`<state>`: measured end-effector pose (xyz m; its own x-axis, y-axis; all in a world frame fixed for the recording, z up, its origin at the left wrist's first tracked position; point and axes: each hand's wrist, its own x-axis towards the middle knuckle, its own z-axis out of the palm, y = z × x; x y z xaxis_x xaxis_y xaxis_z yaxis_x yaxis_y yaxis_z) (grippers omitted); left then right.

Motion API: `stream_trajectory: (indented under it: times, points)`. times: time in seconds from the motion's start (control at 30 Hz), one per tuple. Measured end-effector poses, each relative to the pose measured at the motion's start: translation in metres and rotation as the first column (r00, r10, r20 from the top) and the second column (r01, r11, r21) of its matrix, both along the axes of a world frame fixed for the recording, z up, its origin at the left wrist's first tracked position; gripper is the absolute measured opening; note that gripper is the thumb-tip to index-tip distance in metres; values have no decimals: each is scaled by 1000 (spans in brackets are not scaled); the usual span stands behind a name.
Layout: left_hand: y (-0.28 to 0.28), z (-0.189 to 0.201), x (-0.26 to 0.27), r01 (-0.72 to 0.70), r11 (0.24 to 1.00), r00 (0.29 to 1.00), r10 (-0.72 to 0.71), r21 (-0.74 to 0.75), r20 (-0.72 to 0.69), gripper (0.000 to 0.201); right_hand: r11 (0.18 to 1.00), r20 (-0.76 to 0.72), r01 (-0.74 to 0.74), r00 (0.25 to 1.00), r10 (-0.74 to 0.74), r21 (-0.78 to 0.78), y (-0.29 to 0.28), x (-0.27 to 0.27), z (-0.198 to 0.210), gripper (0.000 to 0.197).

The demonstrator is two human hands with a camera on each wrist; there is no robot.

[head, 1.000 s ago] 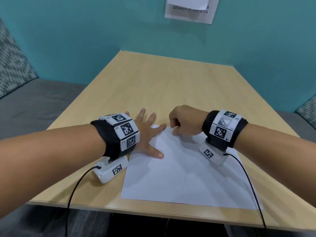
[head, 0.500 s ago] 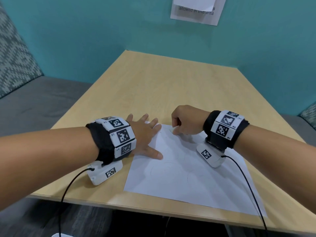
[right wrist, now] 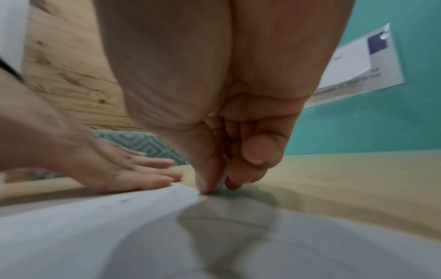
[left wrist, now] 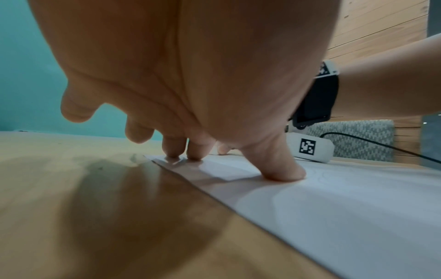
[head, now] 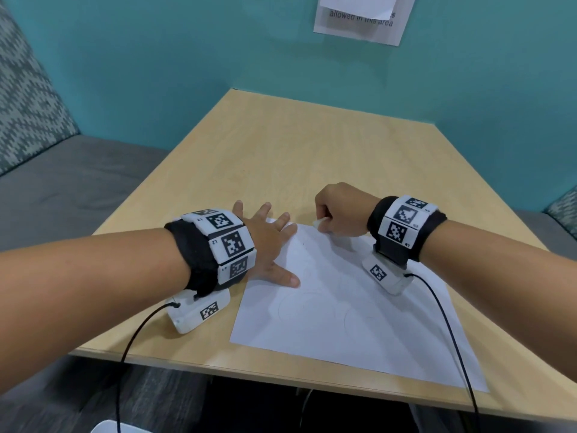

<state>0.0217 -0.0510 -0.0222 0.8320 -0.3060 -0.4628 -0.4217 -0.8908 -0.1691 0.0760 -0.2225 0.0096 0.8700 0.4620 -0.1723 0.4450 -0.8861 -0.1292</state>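
Grip, right hand (head: 342,210): fingers curled into a fist, thumb and forefinger pinching a small white object (head: 321,222). What the object is cannot be told. Its lower end meets the far edge of the sheet of paper (head: 359,323), near the sheet's far left corner.

Grip, left hand (head: 268,245): holds nothing, palm down, fingers straight and spread. The thumb (left wrist: 281,169) and two fingertips (left wrist: 171,151) press on the sheet's left margin. The two outer fingers stand lifted above bare table (head: 312,145).

Sheet of paper: white, flat, slightly askew, marked with faint pencilled curves. It lies close to the table's near edge, toward the near right corner.

Table: pale wood, far edge against a teal wall (head: 156,73).

Notice (head: 359,26): white, fixed to the wall above the table's far edge.
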Motion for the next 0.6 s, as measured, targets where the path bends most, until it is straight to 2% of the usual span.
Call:
stream_trajectory:
  times: [0.07,0.2,0.33,0.5,0.6]
  points:
    - [0,0,0,-3,1000,1000,3,-3,5,109,999,5,30,1000,-30,17,-5,4,0,17]
    - [1,0,-1,4,1000,1000,-4,-2,8,112,999,-15,-24,1000,25,24,-5,-3,-3,6]
    - [0,3,-1,-5,1000,1000,5,14,3,111,999,-2,-32,999,32,8,-5,-4,-1,10]
    - [1,2,-2,-7,999,1000,7,40,5,110,984,-64,-176,982,176,7,4,-26,-7,9]
    - [-1,3,-4,-27,999,999,27,25,19,109,991,-42,-131,990,131,2,-2,-21,-5,11]
